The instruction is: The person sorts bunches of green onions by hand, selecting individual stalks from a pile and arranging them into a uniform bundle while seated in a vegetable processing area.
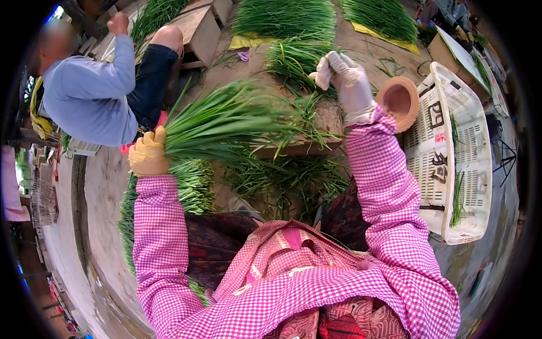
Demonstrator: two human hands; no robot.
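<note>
My left hand [149, 151], in a yellow glove, is wrapped round the base of a bunch of green chives [220, 121]. The long leaves fan out to the right and blur at the tips. My right hand [345, 79], in a white glove, is raised at the right with its fingers curled in. Whether anything thin is pinched there does not show. Just left of it, a heap of chives [291, 59] lies on a low wooden block [327, 121]. Loose leaves [288, 181] are strewn below the block, between my knees.
Cut chives [195, 183] are stacked beside my left forearm. A white plastic crate [446, 147] and a round tan pot-like container [397, 101] stand right. Large chive piles [285, 20] lie on yellow sheets ahead. Another person [93, 90] sits at left, near a wooden box [195, 34].
</note>
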